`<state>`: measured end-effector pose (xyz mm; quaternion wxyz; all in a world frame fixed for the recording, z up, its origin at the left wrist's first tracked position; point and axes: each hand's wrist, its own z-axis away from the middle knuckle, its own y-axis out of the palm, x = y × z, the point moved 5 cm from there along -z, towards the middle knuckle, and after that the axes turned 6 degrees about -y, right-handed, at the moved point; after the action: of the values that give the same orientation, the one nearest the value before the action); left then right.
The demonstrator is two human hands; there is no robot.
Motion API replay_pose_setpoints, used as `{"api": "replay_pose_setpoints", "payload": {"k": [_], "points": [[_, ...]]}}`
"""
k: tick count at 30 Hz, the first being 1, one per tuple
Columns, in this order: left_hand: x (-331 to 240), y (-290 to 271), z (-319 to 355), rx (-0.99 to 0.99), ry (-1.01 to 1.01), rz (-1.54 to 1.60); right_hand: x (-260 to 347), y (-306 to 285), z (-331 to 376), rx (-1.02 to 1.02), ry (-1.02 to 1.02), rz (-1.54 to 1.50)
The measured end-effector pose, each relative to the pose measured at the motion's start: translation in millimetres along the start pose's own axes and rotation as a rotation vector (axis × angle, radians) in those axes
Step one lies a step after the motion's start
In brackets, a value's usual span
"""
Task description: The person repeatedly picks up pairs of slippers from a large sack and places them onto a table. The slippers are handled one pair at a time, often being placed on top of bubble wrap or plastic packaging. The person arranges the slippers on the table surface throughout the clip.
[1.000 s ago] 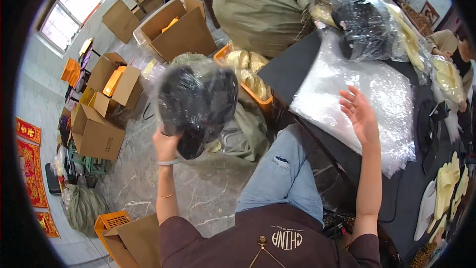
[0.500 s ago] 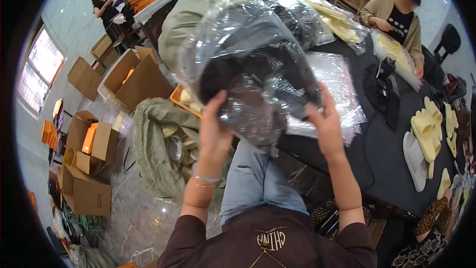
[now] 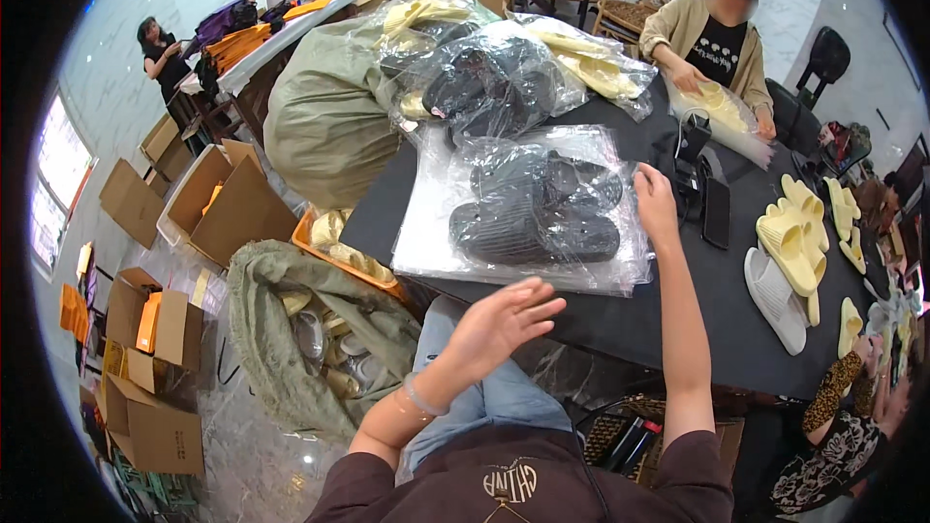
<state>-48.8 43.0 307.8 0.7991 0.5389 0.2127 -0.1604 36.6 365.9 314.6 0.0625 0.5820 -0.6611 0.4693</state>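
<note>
A pair of dark ribbed slippers (image 3: 538, 232) lies inside a clear plastic bag (image 3: 572, 142), on a stack of flat clear bags (image 3: 421, 232) at the table's near edge. My right hand (image 3: 656, 201) is at the bag's right edge, its fingers bent and closed on the plastic; its thumb is mostly hidden. In front of the stack, my left hand (image 3: 509, 318) hovers with fingers spread, holding nothing.
Bagged dark and yellow slippers (image 3: 484, 77) are heaped behind. Loose yellow slippers (image 3: 790, 242) and a grey slipper (image 3: 775, 300) lie right, past a phone (image 3: 715, 213). A sack (image 3: 281, 329) and orange crate (image 3: 354, 266) stand left. A co-worker (image 3: 722, 29) sits opposite.
The bagged dark slippers went from being held up in both hands to lying on the stack. My left hand let go and drew back; my right hand shifted to the bag's right edge.
</note>
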Motion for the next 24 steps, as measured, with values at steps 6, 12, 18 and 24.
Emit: {"api": "replay_pose_setpoints", "payload": {"k": [6, 12, 18, 24], "points": [[-88.9, -53.1, 18.0, -0.725, 1.004, -1.204, -9.4, 1.0, 27.2, 0.392, 0.439, -0.207], [-101.7, -109.3, -22.4, -1.083, 0.706, -1.543, 9.9, 0.8, 16.6, 0.417, 0.162, -0.199], [-106.0, -110.3, -15.5, -1.093, 0.724, -1.652, 26.4, -15.5, 16.6, 0.189, 0.356, -0.710], [-92.1, -115.1, -22.2, -1.192, 0.820, -1.838, -17.8, 17.8, 41.2, 0.296, 0.894, -1.529]]}}
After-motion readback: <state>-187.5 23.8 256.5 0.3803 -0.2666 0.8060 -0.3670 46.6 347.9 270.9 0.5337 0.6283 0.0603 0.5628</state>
